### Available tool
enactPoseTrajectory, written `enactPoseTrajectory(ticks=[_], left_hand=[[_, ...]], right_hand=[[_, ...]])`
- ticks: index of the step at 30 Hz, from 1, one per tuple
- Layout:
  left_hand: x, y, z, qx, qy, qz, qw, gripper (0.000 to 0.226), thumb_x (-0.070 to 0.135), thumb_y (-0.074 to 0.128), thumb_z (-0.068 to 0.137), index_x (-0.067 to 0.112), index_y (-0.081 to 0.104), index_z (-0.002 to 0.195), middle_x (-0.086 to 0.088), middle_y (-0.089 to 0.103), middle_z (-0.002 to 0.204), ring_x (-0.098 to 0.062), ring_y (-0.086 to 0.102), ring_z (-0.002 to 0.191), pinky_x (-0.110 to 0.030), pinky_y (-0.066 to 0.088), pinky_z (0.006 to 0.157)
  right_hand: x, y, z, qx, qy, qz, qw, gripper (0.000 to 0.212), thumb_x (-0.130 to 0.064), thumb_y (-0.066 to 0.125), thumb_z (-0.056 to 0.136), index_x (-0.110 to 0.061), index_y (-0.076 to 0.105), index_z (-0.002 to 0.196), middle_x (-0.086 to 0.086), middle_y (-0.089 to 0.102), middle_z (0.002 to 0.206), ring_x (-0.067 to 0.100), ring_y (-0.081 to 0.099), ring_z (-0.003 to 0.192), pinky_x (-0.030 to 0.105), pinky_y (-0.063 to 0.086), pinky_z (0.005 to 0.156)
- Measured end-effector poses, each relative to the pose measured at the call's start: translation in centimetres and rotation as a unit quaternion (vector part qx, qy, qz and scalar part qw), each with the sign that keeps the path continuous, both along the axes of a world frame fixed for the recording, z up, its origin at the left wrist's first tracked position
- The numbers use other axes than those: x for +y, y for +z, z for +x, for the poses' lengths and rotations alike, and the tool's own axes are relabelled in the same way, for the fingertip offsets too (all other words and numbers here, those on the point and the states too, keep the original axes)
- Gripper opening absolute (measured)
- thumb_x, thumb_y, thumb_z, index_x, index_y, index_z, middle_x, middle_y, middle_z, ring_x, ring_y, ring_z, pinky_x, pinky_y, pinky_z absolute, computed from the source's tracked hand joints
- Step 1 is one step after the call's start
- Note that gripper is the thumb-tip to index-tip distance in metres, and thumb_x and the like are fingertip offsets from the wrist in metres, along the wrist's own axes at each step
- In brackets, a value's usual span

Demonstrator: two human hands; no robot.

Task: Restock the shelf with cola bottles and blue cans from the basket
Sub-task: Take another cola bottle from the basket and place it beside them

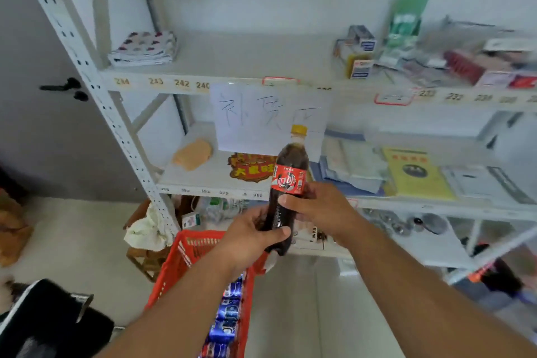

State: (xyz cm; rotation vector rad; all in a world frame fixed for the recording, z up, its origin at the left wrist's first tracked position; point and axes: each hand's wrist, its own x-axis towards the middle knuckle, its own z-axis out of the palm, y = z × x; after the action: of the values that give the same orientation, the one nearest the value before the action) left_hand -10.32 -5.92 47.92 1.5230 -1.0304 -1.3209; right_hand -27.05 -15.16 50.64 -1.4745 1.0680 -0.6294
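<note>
Here the cola bottle (286,183) stands upright in mid-air, yellow cap up, just in front of the front edge of the shelf (209,191), level with the middle board. Both hands hold it: the left hand (250,237) is wrapped round the lower body near the base, and the right hand (319,206) closes on it just under the red label, thumb across the front. Neither hand is spread open; both are curled on the bottle.

Below and a little to the left, the red basket (186,253) sits on the floor with blue cans (228,311) lying in a row inside it. On the middle board, a handwritten white paper sign (261,119) hangs from the board above, a red and gold badge (250,168) lies near the front edge, and a tan bundle (193,154) rests toward the left corner. Blue and white folded papers (351,166) and a yellow booklet (415,174) fill the right stretch.

The step looks like placing the bottle on the middle board. To do it well, I would aim for the bare patch between the tan bundle and the badge, or behind the badge, since the right stretch is crowded. Keep the bottle vertical, let one hand take the weight low while the other steadies the neck area, pass the cap under the sign without snagging the paper, and set the base flat, well back from the front edge, before letting go. A tall, narrow bottle would likely tip if it landed partly on the badge.
</note>
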Motion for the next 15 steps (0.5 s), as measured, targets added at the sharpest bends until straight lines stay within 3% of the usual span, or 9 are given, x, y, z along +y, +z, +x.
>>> enactPoseTrajectory(ticks=[3, 6, 10, 15], left_hand=[[-1.8, 0.7, -4.6, -0.019, -0.059, -0.016, 0.998, 0.033, 0.011, 0.082, 0.089, 0.017, 0.072, 0.12, -0.002, 0.082, 0.105, -0.018, 0.078, 0.094, -0.028, 0.06, 0.077], [-3.1, 1.5, -10.1, -0.019, -0.102, -0.024, 0.994, 0.031, 0.008, 0.082, 0.089, 0.02, 0.072, 0.116, -0.004, 0.081, 0.105, -0.018, 0.078, 0.094, -0.023, 0.062, 0.074], [-4.9, 1.6, -18.1, -0.041, -0.191, -0.035, 0.98, 0.038, 0.019, 0.084, 0.087, 0.026, 0.071, 0.122, 0.0, 0.081, 0.11, -0.025, 0.077, 0.098, -0.041, 0.062, 0.085], [-5.7, 1.5, -28.3, -0.033, -0.256, -0.039, 0.965, 0.042, 0.015, 0.084, 0.088, 0.026, 0.07, 0.126, 0.007, 0.081, 0.111, -0.019, 0.077, 0.1, -0.039, 0.062, 0.088]], right_hand=[[0.1, 1.1, -5.6, -0.009, -0.05, -0.011, 0.999, 0.031, -0.029, 0.087, 0.083, -0.023, 0.08, 0.113, -0.007, 0.082, 0.1, 0.01, 0.078, 0.095, 0.025, 0.063, 0.082], [0.7, 2.1, -11.8, 0.007, -0.086, -0.038, 0.996, 0.022, -0.031, 0.087, 0.084, -0.031, 0.08, 0.104, -0.014, 0.081, 0.091, 0.001, 0.077, 0.085, 0.017, 0.06, 0.075], [1.9, 2.9, -20.7, 0.017, -0.142, -0.059, 0.988, 0.014, -0.028, 0.086, 0.086, -0.032, 0.078, 0.096, -0.015, 0.079, 0.078, -0.005, 0.072, 0.069, 0.01, 0.052, 0.061], [4.4, 3.1, -30.6, 0.027, -0.222, -0.071, 0.972, 0.021, -0.03, 0.086, 0.086, -0.027, 0.081, 0.106, -0.008, 0.082, 0.096, 0.008, 0.078, 0.092, 0.033, 0.062, 0.09]])
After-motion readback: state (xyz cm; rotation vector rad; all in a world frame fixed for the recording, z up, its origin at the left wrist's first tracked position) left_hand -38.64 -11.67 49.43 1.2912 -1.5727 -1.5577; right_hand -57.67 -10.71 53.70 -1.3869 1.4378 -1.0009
